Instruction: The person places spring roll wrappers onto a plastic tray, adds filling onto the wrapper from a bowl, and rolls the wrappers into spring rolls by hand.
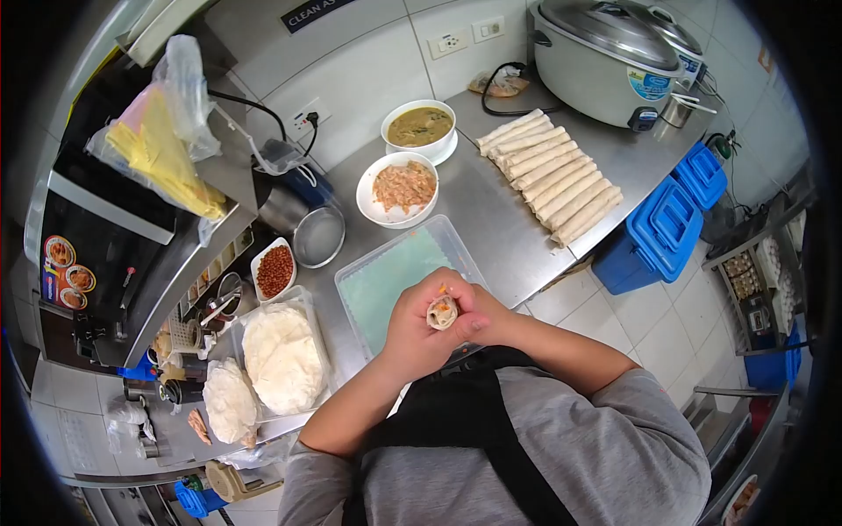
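Note:
My left hand (410,326) and my right hand (481,319) are closed together around an uncooked spring roll (441,313). One end of the roll points up at me and shows bits of orange filling; the rest is hidden by my fingers. Beneath my hands lies a clear plastic tray with a pale green base (390,270). Past the tray, a white bowl (372,207) contains pinkish-orange filling (405,186). Several finished rolls (553,177) lie in a row on the steel counter to the right. At left, a plastic container holds a stack of round white wrappers (282,358).
A bowl of greenish soup (419,127) stands by the wall. Rice cookers (605,66) occupy the back right, with blue lidded bins (653,232) below. Left are a dish of reddish beans or nuts (274,270), a round metal pan (319,237) and a bagged white mass (230,401).

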Demonstrator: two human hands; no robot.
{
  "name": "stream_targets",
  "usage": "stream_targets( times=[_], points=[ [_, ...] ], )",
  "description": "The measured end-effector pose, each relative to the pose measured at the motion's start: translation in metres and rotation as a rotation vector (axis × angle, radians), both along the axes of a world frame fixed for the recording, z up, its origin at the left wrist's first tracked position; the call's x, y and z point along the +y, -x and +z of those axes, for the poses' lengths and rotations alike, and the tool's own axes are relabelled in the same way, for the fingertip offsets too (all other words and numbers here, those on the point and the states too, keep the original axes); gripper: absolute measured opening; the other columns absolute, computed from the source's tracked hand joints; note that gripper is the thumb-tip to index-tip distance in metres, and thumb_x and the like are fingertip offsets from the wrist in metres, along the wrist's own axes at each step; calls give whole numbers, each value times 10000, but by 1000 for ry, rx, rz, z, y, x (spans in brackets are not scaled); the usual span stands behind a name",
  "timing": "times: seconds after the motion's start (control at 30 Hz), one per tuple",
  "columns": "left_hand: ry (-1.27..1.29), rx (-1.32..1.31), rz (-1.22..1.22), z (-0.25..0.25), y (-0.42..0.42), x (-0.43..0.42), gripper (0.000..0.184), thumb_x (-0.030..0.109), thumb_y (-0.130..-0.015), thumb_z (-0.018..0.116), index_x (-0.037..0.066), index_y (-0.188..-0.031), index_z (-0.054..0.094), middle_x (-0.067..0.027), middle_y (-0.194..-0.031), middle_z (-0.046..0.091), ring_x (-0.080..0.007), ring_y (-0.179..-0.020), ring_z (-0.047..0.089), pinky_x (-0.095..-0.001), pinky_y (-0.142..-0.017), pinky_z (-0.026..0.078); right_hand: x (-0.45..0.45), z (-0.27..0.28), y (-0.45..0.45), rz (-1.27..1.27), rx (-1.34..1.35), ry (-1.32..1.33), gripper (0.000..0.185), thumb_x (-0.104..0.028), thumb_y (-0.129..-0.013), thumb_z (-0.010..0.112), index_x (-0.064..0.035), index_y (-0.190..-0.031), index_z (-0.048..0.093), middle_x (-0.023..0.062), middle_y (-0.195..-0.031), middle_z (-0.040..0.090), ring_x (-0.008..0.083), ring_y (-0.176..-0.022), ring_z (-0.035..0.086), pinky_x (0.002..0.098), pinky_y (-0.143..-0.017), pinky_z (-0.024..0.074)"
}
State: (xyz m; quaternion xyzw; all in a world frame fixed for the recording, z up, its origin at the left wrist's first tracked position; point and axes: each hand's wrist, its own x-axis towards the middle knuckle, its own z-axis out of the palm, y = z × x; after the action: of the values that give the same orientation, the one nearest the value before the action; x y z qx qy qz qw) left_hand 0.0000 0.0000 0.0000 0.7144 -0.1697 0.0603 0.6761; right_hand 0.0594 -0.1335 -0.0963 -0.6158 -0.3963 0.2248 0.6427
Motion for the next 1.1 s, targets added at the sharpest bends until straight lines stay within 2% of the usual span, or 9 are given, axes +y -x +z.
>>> stream_targets(
  times=[0.2, 0.3, 0.37, 0.4, 0.53, 0.67, 0.8, 0.97, 1.1],
  points=[
    [52, -17, 59, -11, -18, -20, 291, 229, -875, 776, 66, -916, 539, -19, -863, 582, -95, -759, 543, -238, -696, 427, -15, 18, -5, -128, -93, 58, 394, -171, -828, 758, -67, -1167, 586, 111, -1050, 693, 270, -999, 680, 367, -850, 518],
    [16, -11, 156, -7, -26, -27, 446, 305, -866, 780, 34, -1139, 555, -91, -1035, 623, -154, -919, 583, -293, -853, 457, -18, 17, -12, -158, -89, -43, 326, -150, -844, 743, -55, -1115, 589, 92, -989, 684, 230, -926, 667, 351, -818, 510],
    [119, -126, 346, 2, -29, -38, 606, 208, -822, 797, 37, -1342, 537, -142, -1250, 591, -234, -1162, 546, -351, -997, 429, -23, 20, -21, -68, 93, -39, 272, -153, -867, 729, -55, -1078, 588, 75, -941, 668, 186, -853, 635, 332, -791, 496],
    [157, -133, 306, -4, -31, -31, 630, 229, -919, 702, 15, -1453, 445, -181, -1351, 557, -273, -1255, 505, -390, -1074, 386, -25, 18, -26, -64, 90, -39, 272, -153, -867, 729, -55, -1078, 588, 75, -941, 668, 186, -853, 635, 332, -791, 496],
    [247, 81, 246, -11, -27, -17, 367, 163, -1052, 480, 2, -1376, 541, -151, -1311, 588, -227, -1216, 535, -369, -1087, 369, -28, 10, -43, 12, 98, -6, 205, -170, -893, 711, -61, -1028, 601, 58, -883, 655, 152, -816, 608, 318, -775, 487],
    [97, 177, 420, -5, -24, -16, 264, 112, -1025, 532, 5, -1215, 681, -80, -1239, 628, -147, -1153, 554, -295, -1006, 413, -26, 11, -50, 52, 68, 50, 202, -180, -892, 711, -62, -1022, 613, 65, -850, 673, 172, -793, 637, 329, -746, 498],
    [107, 316, 373, -2, -20, -4, 250, 125, -1022, 543, -1, -1178, 691, -59, -1207, 648, -125, -1077, 578, -283, -939, 458, -27, 2, -60, 78, -46, 75, 225, -205, -891, 710, -58, -1033, 616, 101, -841, 685, 226, -763, 666, 349, -716, 509],
    [427, 552, 242, -5, -18, -1, 165, 63, -985, 599, 8, -1117, 683, -39, -1055, 658, -124, -985, 621, -269, -879, 503, -43, 6, -73, 218, -150, 244, 266, -236, -882, 694, -46, -1051, 618, 150, -859, 692, 323, -789, 685, 392, -715, 518],
    [354, 641, 245, -5, -18, 0, 263, -20, -936, 611, 32, -1194, 614, -28, -1023, 618, -107, -962, 601, -254, -873, 504, -53, 2, -79, 233, -186, 252, 281, -226, -858, 701, -52, -1066, 625, 151, -876, 699, 335, -810, 688, 412, -724, 517]
  ],
)
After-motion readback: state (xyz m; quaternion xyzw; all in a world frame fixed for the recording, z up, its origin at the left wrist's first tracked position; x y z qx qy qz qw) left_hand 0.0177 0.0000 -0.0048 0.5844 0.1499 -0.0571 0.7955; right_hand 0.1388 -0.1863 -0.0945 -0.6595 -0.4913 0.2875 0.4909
